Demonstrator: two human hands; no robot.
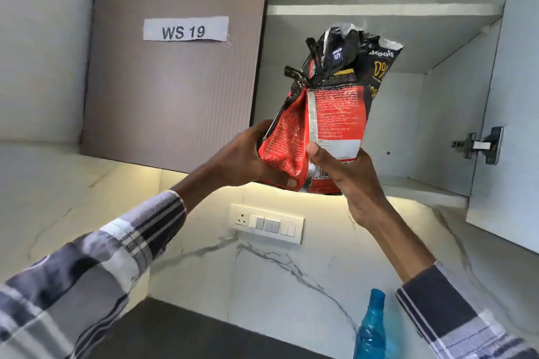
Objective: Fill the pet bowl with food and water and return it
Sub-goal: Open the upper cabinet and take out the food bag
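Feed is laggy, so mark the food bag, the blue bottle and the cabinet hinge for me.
food bag (335,114): head view, red back panel.
blue bottle (370,332): head view, its shoulder.
hinge (481,144): head view, metal arm.

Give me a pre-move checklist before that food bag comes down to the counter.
1. Left hand grips the food bag at its lower side: ok.
2. Right hand grips the bag's bottom: ok.
3. Bag top crumpled, with a black tie; sealed or not: cannot tell.
4. Cabinet door open beside the bag's path: ok.
5. Blue bottle stands on the counter below: watch it, not ok.
6. Pet bowl in view: not ok.
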